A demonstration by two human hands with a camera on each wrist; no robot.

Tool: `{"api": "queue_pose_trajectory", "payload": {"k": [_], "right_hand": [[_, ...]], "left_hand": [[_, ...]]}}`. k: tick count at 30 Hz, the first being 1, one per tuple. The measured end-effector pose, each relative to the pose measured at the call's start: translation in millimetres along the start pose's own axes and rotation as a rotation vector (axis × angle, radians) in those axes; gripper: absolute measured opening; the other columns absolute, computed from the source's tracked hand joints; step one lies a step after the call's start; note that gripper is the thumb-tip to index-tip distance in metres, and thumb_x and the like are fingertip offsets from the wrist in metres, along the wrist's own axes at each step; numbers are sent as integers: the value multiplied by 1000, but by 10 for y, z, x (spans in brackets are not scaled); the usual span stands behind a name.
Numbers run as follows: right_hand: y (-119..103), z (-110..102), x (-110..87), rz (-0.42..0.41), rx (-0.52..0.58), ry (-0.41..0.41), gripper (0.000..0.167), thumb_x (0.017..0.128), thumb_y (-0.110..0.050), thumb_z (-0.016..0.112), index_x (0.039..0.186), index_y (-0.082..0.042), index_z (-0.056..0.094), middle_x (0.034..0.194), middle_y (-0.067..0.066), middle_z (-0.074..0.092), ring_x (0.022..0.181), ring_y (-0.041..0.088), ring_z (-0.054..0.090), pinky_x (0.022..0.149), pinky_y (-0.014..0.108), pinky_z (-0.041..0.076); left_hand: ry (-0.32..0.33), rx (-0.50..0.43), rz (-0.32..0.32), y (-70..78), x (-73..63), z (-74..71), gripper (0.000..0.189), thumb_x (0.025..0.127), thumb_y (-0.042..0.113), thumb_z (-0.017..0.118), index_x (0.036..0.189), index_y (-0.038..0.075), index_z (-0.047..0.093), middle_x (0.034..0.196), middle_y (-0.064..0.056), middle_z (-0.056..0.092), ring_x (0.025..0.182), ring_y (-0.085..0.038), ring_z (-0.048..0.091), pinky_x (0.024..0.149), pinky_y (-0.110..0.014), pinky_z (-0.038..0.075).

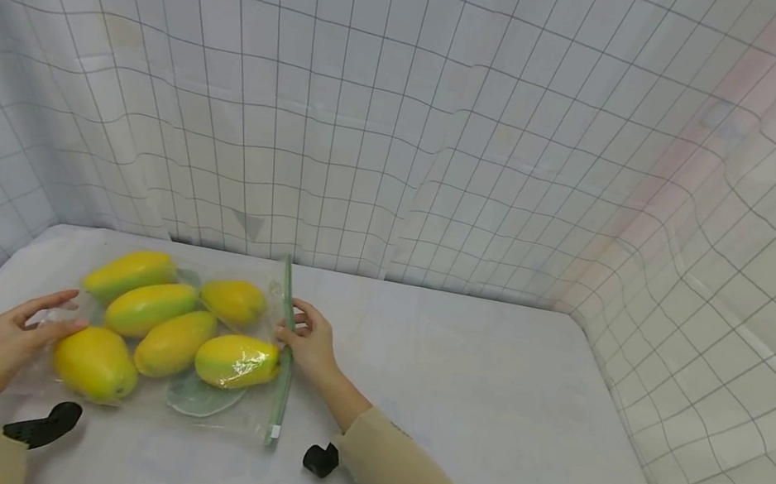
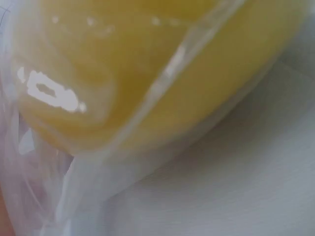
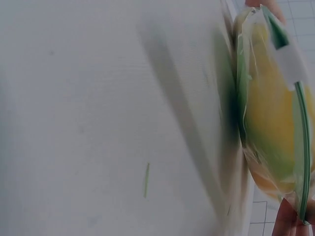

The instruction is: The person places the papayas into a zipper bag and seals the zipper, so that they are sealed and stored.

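A clear zip bag with a green zip strip lies across the left part of the table, holding several yellow-green fruits shaped like mangoes. My left hand grips the bag's left end, thumb beside the lower-left fruit. At the opposite end, my right hand pinches the zip strip near its middle. Up close in the left wrist view, one yellow fruit shows through creased plastic. The right wrist view shows the zip strip running past the fruit, with fingers at its lower end.
A white cloth covers the table. Grid-patterned curtains hang behind it and along both sides. Black wrist-worn pieces, one by the left wrist and one by the right sleeve, sit near the bag's front edge.
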State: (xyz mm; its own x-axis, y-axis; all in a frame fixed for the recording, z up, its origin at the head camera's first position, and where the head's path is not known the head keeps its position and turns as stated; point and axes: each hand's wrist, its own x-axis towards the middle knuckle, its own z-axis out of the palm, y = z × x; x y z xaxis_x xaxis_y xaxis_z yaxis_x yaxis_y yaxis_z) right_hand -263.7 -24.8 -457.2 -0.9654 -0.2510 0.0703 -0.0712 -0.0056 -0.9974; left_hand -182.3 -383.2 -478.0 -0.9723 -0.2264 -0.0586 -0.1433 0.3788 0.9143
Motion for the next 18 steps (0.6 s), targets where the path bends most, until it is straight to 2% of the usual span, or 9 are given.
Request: {"api": "queue_pose_trajectory", "payload": {"k": [1,2,3,4,6,9,12,15,18], "right_hand": [[-30,-20,-13,7,14,1,46,79,13,61,123,3,52,90,20,61,58,9,53,51,19,50],[-49,-43,-23,10,24,-1,46,78,13,61,123,4,52,90,21,60,58,10,53,51,19,50],[-64,-67,-30,10,35,-1,46,78,14,61,123,4,52,90,22,60,58,11,53,50,19,50],[-32,-90,-14,17,41,1,47,78,13,62,123,4,52,89,20,60,58,10,53,50,18,50],[21,-145,14,30,53,4,48,78,13,63,123,2,53,89,17,61,58,10,53,50,18,49],[40,-232,18,39,44,12,48,78,11,63,124,1,53,89,14,61,58,9,53,51,18,50],[-34,-327,-22,53,35,9,48,79,10,62,126,1,51,92,17,62,59,10,53,52,18,51],[-125,-429,-76,36,17,10,48,80,11,61,126,4,49,94,23,60,59,9,53,53,18,50],[-161,-546,-109,16,1,7,47,81,10,60,127,6,47,96,27,58,59,8,54,53,17,50]], "left_hand": [[8,-8,19,3,-7,16,58,89,33,58,141,33,33,94,44,40,136,-3,7,114,-45,0],[13,-16,32,9,-11,32,58,89,32,59,141,34,34,95,43,41,132,2,10,114,-40,0],[17,-19,45,18,-15,45,57,89,31,59,141,34,35,96,42,42,129,5,13,114,-30,2],[24,-20,62,28,-20,60,57,89,29,59,140,33,36,97,42,43,126,7,16,112,-20,4],[34,-22,74,62,-29,102,56,89,28,60,140,33,37,98,41,43,125,6,18,109,-13,7],[42,-28,66,125,-36,186,57,89,29,59,140,33,36,102,39,40,133,-8,17,113,-22,9],[43,-30,28,199,-50,284,59,88,32,59,141,34,34,114,36,38,136,-34,14,111,-54,7],[35,-20,2,266,-72,379,60,88,35,59,142,34,32,141,21,30,130,-50,15,105,-63,12],[37,7,12,319,-97,486,61,88,36,58,142,32,32,152,4,19,126,-49,22,102,-62,23]]}}
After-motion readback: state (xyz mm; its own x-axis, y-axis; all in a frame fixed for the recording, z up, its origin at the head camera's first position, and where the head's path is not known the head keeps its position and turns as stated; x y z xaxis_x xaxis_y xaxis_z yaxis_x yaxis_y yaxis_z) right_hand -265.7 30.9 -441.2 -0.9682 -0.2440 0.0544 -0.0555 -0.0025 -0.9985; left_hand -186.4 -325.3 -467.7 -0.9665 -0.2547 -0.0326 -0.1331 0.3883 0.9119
